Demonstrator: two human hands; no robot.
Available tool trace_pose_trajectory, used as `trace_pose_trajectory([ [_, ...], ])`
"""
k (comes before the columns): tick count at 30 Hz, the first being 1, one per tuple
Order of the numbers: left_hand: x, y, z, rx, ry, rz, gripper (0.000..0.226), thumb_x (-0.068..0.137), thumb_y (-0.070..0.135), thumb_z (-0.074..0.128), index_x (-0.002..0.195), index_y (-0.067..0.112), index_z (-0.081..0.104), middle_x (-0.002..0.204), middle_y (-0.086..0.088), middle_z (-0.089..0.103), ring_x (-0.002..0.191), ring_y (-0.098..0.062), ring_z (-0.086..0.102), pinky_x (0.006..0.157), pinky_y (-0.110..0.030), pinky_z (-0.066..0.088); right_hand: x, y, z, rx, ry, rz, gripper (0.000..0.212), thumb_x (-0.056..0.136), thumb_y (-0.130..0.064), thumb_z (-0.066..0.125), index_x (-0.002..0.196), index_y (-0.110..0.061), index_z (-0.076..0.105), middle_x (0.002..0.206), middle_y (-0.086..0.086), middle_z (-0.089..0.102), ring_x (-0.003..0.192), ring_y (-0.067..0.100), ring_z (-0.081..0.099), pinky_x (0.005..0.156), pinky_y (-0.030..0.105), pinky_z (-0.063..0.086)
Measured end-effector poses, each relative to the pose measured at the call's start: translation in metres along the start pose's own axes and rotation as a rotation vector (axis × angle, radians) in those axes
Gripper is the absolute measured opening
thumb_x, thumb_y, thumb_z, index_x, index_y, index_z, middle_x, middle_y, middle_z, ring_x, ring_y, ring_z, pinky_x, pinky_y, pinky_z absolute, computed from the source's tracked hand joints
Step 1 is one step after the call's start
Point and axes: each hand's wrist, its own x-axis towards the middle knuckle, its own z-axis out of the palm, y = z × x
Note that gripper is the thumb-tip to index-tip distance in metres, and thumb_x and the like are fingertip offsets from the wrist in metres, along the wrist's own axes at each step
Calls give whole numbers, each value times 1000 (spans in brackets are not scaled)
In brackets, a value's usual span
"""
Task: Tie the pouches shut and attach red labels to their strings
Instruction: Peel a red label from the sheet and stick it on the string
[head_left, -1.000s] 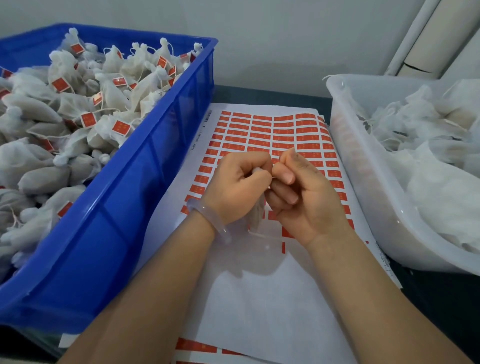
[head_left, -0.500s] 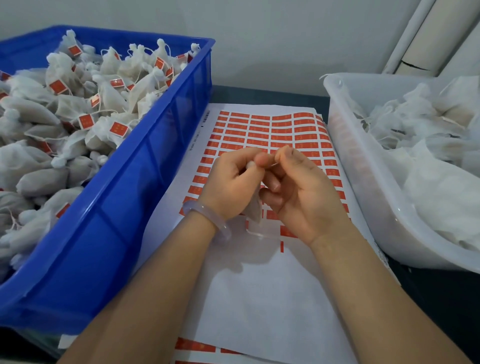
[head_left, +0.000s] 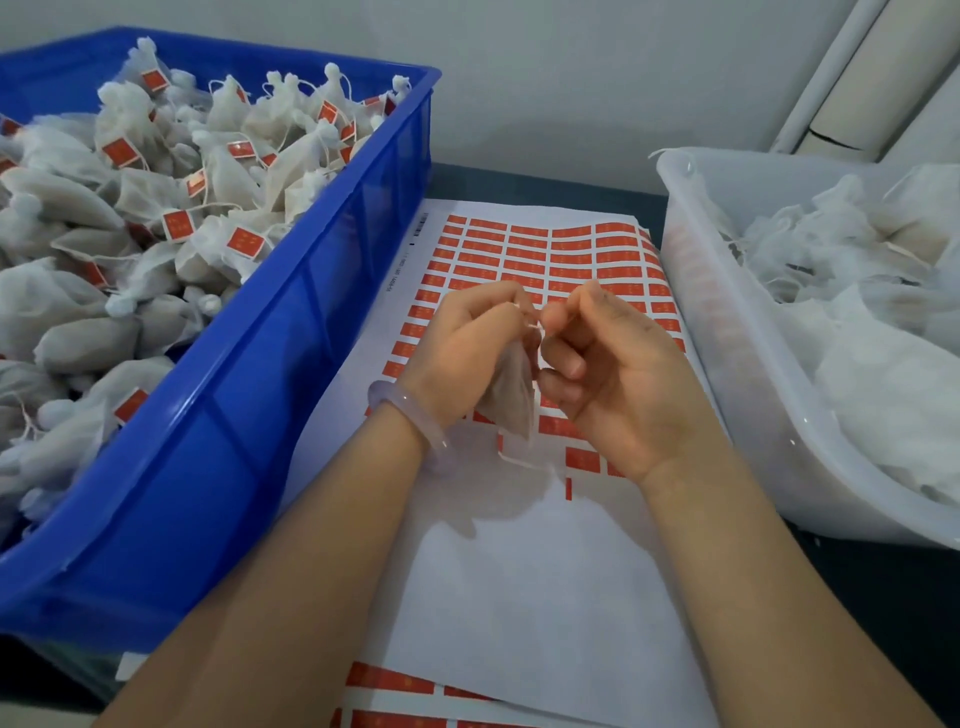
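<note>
Blue crate (head_left: 332, 291), far left: tied pouches (head_left: 78, 306) piled inside, red labels (head_left: 244, 243) on their strings.

Your left hand (head_left: 467, 348) is clenched round the neck of one pouch (head_left: 511, 395), which hangs just above the label sheet (head_left: 519, 571) on the surface. The string (head_left: 535, 326) runs from the neck to your right hand (head_left: 618, 379), which pinches it between thumb and forefinger.

Likely step: cinching the knot. Grip close to the gather so the mouth can't reopen. Draw the string straight away from the neck, without jerking; the mesh looks thin.

White tub (head_left: 727, 364), right: untied pouches waiting.
</note>
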Motion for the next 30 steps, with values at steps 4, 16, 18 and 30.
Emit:
trace_pose_trajectory([
  [4, 4, -6, -2, -40, 30, -120, 34, 96, 8, 36, 67, 15, 50, 51, 11, 52, 53, -5, 56, 52, -17, 48, 2, -8, -14, -598, 358, -105, 16, 92, -32, 53, 88, -26, 67, 83, -11, 67, 66, 7, 62, 61, 18, 51],
  [16, 6, -15, -5, -233, 69, -377, 25, 94, 18, 43, 70, 18, 50, 48, 10, 59, 40, -7, 57, 43, -20, 45, -36, -3, -60, -1347, -95, -11, 35, 89, -13, 57, 98, -46, 54, 113, -33, 48, 114, -8, 43, 104, 20, 34],
  [18, 6, -17, -6, -231, 85, -395, 21, 94, 19, 46, 74, 18, 53, 54, 9, 64, 46, -8, 62, 45, -21, 49, -35, -1, -62, -1338, -165, -5, 42, 88, -15, 53, 101, -55, 51, 123, -35, 41, 121, -10, 34, 104, 15, 26],
  [30, 5, -27, -4, -97, 78, -372, 22, 94, 23, 45, 75, 23, 55, 54, 15, 64, 46, -1, 61, 45, -15, 46, -35, 3, -54, -1564, -280, -3, 17, 84, -35, 55, 83, -49, 46, 129, -36, 32, 122, -8, 19, 113, 35, 21],
])
